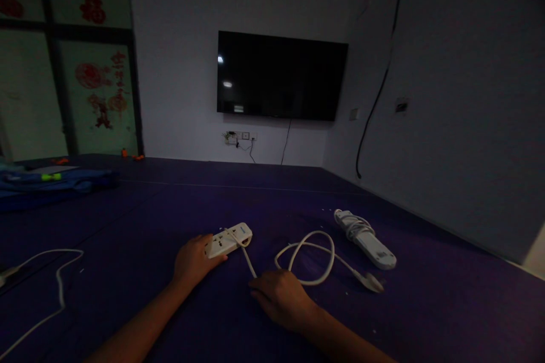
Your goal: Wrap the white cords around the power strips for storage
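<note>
My left hand (pixel 193 261) grips the near end of a white power strip (pixel 227 241) on the purple surface, fingers on one side and thumb along the other. The strip's white cord (pixel 250 261) crosses over its far end and runs down to my right hand (pixel 281 298), which is closed on it. Beyond that hand the cord makes a loose loop and ends in a white plug (pixel 370 282) to the right. Farther right lies a second white power strip (pixel 374 248) with its cord wound round one end.
A thin white cable (pixel 62 283) trails across the surface at the left. Blue cloth (pixel 59 180) lies farther back there. A television (pixel 281 76) hangs on the far wall, above sockets (pixel 242 136). One dark cable (pixel 377 99) runs down the right wall.
</note>
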Available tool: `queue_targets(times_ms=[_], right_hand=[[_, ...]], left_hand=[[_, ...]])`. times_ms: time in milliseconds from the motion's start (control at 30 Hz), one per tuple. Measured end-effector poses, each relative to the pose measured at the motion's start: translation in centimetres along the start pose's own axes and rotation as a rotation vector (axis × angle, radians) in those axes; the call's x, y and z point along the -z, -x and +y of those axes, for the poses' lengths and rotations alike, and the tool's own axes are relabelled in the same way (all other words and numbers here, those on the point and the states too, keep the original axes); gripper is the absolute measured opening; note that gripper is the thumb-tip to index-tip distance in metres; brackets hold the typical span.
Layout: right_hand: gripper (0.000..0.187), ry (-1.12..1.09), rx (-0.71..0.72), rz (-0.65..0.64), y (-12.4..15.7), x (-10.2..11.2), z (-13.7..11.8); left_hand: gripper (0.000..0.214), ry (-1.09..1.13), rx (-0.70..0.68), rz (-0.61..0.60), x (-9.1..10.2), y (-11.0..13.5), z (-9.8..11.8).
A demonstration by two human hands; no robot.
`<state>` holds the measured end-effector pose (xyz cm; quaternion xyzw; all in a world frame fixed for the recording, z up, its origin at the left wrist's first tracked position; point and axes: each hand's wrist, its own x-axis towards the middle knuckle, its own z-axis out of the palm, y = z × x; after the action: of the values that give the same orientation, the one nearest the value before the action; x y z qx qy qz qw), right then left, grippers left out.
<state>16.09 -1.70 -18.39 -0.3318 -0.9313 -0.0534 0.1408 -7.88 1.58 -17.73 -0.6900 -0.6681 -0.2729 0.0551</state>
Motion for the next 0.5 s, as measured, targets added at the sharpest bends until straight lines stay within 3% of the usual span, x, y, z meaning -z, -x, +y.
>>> queue_targets(times_ms=[200, 500], right_hand=[[0.024, -0.007, -0.006, -0.005, -0.05, -0.33, 0.13], [0.024, -0.045, -0.013, -0.014, -0.04, -0.14, 0.01]], left_hand=[[0.045, -0.001, 0.009, -0.029, 0.06, -0.2, -0.11], [0.053, -0.006, 0.046, -0.039, -0.19, -0.21, -0.37]])
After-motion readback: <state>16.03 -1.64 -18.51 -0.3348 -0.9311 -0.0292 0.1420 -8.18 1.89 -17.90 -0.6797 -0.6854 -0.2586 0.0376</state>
